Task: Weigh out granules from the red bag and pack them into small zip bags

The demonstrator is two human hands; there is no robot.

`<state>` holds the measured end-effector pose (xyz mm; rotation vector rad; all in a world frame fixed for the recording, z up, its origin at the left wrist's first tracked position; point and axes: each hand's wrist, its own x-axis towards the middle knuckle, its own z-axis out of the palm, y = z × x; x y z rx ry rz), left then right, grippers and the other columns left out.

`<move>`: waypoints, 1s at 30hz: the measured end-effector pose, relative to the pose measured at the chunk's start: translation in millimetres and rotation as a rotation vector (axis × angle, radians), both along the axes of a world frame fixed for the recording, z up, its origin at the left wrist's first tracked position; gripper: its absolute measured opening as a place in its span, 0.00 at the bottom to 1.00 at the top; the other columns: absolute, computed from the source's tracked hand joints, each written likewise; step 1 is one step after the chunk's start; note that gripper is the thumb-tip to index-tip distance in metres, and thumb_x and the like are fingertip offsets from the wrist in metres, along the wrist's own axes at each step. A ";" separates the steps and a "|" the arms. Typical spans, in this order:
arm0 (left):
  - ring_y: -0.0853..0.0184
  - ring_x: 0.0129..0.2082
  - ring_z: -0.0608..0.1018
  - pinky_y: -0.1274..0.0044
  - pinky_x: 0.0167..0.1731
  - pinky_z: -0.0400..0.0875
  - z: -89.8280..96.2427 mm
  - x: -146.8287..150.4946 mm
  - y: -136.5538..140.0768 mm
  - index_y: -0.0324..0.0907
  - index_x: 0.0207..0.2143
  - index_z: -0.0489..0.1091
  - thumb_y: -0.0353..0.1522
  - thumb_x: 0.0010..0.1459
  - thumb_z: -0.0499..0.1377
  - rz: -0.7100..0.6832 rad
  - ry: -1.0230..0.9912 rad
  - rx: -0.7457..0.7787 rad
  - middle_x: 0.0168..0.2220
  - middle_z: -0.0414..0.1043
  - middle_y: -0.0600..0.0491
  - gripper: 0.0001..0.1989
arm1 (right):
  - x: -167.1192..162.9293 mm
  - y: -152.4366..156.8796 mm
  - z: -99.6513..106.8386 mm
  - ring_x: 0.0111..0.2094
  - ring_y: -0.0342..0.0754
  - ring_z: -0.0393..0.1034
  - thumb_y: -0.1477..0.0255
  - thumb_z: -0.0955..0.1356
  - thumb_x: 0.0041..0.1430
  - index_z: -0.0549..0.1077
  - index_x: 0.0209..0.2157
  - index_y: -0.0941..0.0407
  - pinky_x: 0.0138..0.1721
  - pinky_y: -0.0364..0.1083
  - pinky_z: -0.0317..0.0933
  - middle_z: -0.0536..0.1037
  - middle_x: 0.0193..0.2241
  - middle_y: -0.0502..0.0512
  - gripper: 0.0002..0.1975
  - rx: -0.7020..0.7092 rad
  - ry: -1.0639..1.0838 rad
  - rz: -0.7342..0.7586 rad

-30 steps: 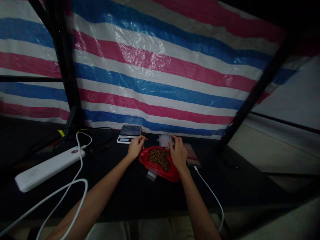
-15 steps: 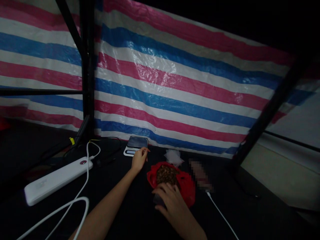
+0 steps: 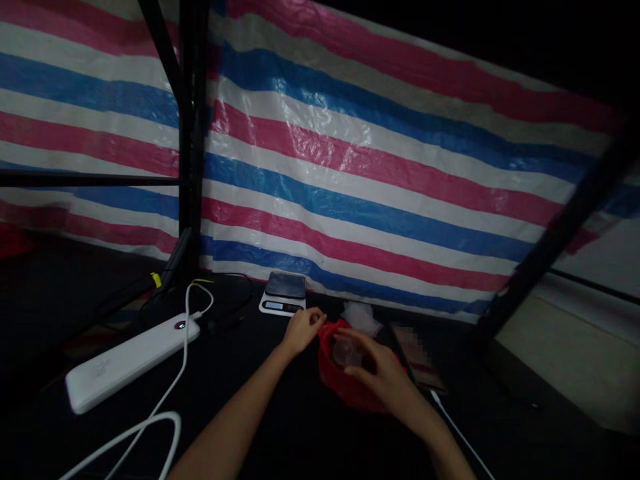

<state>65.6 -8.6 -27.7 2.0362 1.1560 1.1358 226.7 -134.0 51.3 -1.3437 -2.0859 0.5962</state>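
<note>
A red plastic bag [image 3: 345,385] lies on the dark table, its mouth open towards me. My left hand [image 3: 303,329] is closed in a pinch at the bag's upper left rim. Over the mouth, my right hand [image 3: 387,375] curves its thumb and fingers around a small clear plastic cup [image 3: 344,351]. The brown pieces inside the bag are mostly hidden behind the cup and hand. Just beyond my left hand sits a white kitchen scale [image 3: 283,306] with a dark platform and lit display.
Crumpled clear plastic [image 3: 362,318] lies behind the bag. A phone [image 3: 417,359] with a white cable is to the right. At left are a white power bank [image 3: 131,362] and looping white cable [image 3: 173,380]. A striped sheet [image 3: 350,167] and black posts [image 3: 193,133] stand behind.
My left hand has moved from the scale's front edge to the bag's rim. My right hand has risen over the bag mouth, with the clear cup now showing in it. The view has shifted slightly.
</note>
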 end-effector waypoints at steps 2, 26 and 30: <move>0.71 0.22 0.70 0.81 0.24 0.58 -1.8 1.1 0.1 0.41 0.28 0.70 0.41 0.55 0.47 -0.020 -0.002 0.001 0.22 0.71 0.54 0.17 | 13.3 7.6 -4.4 0.50 0.50 0.60 0.71 0.66 0.47 0.63 0.48 0.52 0.52 0.50 0.52 0.67 0.49 0.54 0.24 0.053 -0.049 -0.089; 0.64 0.32 0.74 0.78 0.27 0.58 -11.8 9.4 -1.0 0.43 0.31 0.72 0.47 0.55 0.42 -0.171 0.233 -0.017 0.30 0.74 0.48 0.24 | 41.3 21.8 -21.3 0.44 0.53 0.64 0.82 0.63 0.47 0.66 0.45 0.58 0.45 0.50 0.57 0.71 0.42 0.60 0.20 0.215 -0.582 -0.160; 0.65 0.29 0.73 0.79 0.26 0.58 -16.7 13.9 0.0 0.40 0.28 0.73 0.44 0.54 0.47 -0.236 0.137 -0.081 0.27 0.74 0.50 0.21 | 35.0 28.5 -32.9 0.48 0.51 0.61 0.81 0.63 0.47 0.65 0.46 0.54 0.49 0.49 0.55 0.68 0.47 0.56 0.22 0.138 -0.438 -0.095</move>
